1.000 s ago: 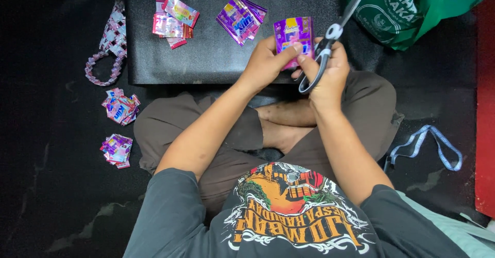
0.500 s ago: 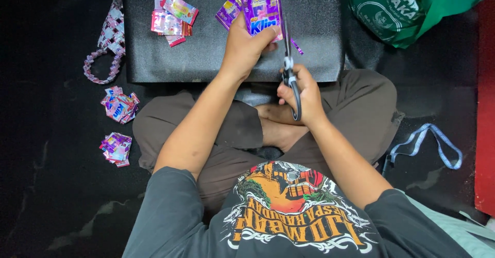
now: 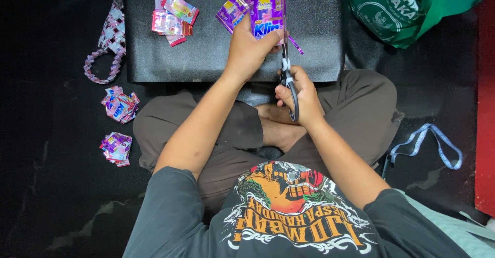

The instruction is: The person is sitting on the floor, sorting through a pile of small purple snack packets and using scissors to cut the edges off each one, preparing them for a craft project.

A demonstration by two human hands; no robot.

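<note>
Purple sachet wrapper [image 3: 266, 16] stood upright in the upper middle of the frame, pinched along its lower edge by the left hand [image 3: 248, 49], whose fingers were closed around it with the thumb pressed on its face. Just right of it, the right hand [image 3: 301, 95] was wrapped through the black handles of a pair of scissors [image 3: 286, 64], the blades running up along the wrapper's right edge and nearly closed. A thin purple strip [image 3: 295, 45] hung off that edge beside the blades, so the trim of that side looked close to finished, though whether it was fully severed could not be told.

Both hands worked over a black mat [image 3: 206, 57] laid across the person's crossed legs. On it, just left of the held wrapper, lay another purple wrapper [image 3: 230, 11], and further left a small heap of pink wrappers [image 3: 172, 16], seemingly not yet cut. At the left of the frame, on the dark floor, sat two stacks of folded wrapper pieces [image 3: 119, 106] and [image 3: 116, 147], and above them a woven chain of wrappers [image 3: 107, 44], which suggested a fair share of the work already done. A green bag [image 3: 407, 10] sat at the upper right, a blue lanyard [image 3: 428, 144] at the right.
</note>
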